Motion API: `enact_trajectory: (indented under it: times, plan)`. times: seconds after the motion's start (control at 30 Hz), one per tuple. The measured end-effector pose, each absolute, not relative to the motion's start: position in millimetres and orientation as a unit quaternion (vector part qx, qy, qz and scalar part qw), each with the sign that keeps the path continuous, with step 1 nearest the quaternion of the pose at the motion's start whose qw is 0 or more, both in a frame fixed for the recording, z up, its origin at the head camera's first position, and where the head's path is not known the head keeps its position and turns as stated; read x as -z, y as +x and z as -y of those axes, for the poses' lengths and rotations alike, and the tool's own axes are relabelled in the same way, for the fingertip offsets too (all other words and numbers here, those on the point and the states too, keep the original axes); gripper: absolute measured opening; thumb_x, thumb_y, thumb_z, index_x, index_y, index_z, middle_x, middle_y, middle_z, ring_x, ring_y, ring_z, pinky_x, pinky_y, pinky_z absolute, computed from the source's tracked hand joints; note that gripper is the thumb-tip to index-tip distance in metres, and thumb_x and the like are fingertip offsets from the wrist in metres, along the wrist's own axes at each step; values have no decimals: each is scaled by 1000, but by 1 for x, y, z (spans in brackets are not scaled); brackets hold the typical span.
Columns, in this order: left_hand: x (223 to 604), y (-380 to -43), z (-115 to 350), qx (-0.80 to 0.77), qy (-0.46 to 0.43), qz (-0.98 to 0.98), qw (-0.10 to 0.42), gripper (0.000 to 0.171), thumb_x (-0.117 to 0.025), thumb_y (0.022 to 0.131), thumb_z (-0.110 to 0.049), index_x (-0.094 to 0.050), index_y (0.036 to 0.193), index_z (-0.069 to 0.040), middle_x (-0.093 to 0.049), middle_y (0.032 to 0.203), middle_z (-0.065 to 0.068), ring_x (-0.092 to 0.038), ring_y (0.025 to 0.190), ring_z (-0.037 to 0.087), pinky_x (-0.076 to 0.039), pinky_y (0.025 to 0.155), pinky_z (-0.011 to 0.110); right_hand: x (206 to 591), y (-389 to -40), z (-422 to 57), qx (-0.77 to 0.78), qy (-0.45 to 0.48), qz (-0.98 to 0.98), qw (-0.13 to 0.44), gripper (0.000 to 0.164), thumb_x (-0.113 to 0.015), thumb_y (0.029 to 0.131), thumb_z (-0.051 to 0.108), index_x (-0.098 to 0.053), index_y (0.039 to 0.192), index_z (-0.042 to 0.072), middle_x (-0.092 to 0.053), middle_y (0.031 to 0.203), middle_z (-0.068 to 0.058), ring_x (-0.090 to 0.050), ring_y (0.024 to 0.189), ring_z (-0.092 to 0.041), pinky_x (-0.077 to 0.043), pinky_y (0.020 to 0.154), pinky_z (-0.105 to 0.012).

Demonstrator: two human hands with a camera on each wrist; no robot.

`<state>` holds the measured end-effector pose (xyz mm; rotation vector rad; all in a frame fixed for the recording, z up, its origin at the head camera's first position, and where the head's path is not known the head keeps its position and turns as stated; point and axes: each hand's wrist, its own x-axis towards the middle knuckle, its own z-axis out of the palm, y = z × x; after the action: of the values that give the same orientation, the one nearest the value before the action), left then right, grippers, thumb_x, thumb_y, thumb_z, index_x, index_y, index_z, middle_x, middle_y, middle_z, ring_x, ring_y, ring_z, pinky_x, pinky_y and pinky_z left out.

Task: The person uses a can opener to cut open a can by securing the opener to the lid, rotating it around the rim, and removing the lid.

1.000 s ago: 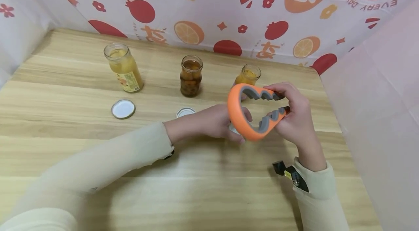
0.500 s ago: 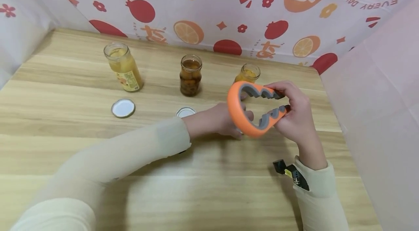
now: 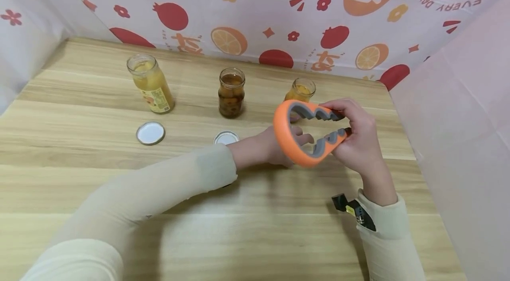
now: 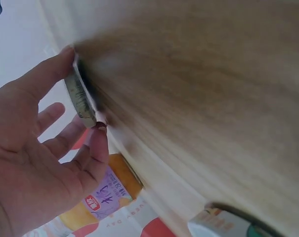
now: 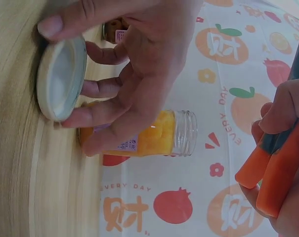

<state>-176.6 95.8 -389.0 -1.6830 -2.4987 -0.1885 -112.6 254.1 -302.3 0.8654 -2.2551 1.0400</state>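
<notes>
My left hand [image 3: 271,148] pinches a jar lid [image 5: 63,79] by its edge, thumb on one side and fingertips on the other. White inside faces up, close over the table; the orange opener and hand hide it in the head view. My right hand [image 3: 358,144] grips the handle ends of an orange jar opener [image 3: 283,132] with grey toothed inner edges, raised above the left hand. Just behind them stands an open jar of orange fruit [image 3: 300,90], partly covered by the opener; its purple label shows in the right wrist view.
Two more open jars stand along the back: a tall yellow one [image 3: 153,88] at left and a dark brown one [image 3: 231,97] in the middle. One lid [image 3: 150,133] lies before the yellow jar, another lid [image 3: 226,137] beside my left forearm. A printed curtain [image 3: 255,15] hangs behind.
My left hand and sleeve have shifted slightly right, and the lid's edge that showed by the thumb is now hidden in the head view. The right hand and opener have barely moved.
</notes>
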Motion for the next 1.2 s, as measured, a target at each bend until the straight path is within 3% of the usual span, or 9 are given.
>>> enact_trajectory:
  times: [0.3,0.43,0.47,0.57,0.67,0.8,0.87,1.03,1.2]
  plan:
    - [389,-177,-100,-15,-533,846,-34,30,-40,99,-45,-59,114,-28,-57,81,-9,-49,100,14,-26,103,49,305,-114,-252,-379,319,833,247,39,-62,59,-16,-62,98,-8,-63,91,-13,-56,82,-18,-47,75,-26]
    - [389,-175,-90,50,-536,843,-5,27,-51,94,-41,-61,114,-26,-61,90,-9,-50,109,15,-20,108,47,305,-115,-251,-376,320,833,249,39,-61,60,-16,-62,98,-7,-63,91,-13,-55,81,-18,-47,73,-27]
    - [389,-174,-85,80,-530,844,-7,28,-58,90,-40,-61,115,-26,-61,92,-10,-51,106,15,-26,106,44,305,-115,-251,-375,320,833,250,39,-61,60,-16,-62,98,-7,-63,91,-13,-55,81,-18,-47,73,-27]
    - [387,-170,-66,174,-502,846,-32,46,-73,78,-35,-59,121,-25,-60,105,-10,-50,105,12,-41,92,37,306,-116,-251,-374,320,833,252,39,-59,59,-17,-62,97,-8,-63,91,-14,-55,81,-18,-47,73,-26]
    - [382,-165,-46,223,-478,848,-43,69,-78,72,-31,-49,135,-25,-52,129,-8,-47,110,11,-46,81,34,306,-116,-251,-377,311,835,253,42,-55,58,-19,-62,97,-8,-63,90,-14,-55,81,-18,-47,72,-26]
    - [371,-157,-25,216,-476,852,-9,85,-75,78,-35,-29,148,-26,-43,140,-6,-37,125,16,-42,93,37,307,-116,-252,-377,291,841,256,47,-49,55,-22,-61,99,-8,-62,91,-15,-55,81,-19,-46,72,-27]
    - [365,-150,-16,216,-479,851,8,83,-73,80,-38,-28,148,-26,-48,133,-5,-40,121,16,-42,93,37,308,-117,-253,-377,284,843,257,46,-51,56,-23,-61,99,-8,-62,91,-15,-55,81,-19,-46,71,-26]
    - [355,-134,10,263,-489,831,32,53,-69,84,-39,-51,131,-23,-53,120,-8,-44,113,10,-46,87,35,310,-117,-258,-382,270,844,263,43,-63,58,-22,-61,99,-8,-62,91,-16,-54,80,-19,-45,71,-24]
    - [347,-124,38,273,-470,837,56,50,-67,87,-40,-51,131,-23,-51,125,-7,-44,113,10,-46,88,38,312,-121,-267,-396,247,842,271,43,-67,59,-21,-60,99,-9,-60,88,-15,-50,78,-17,-41,58,-19]
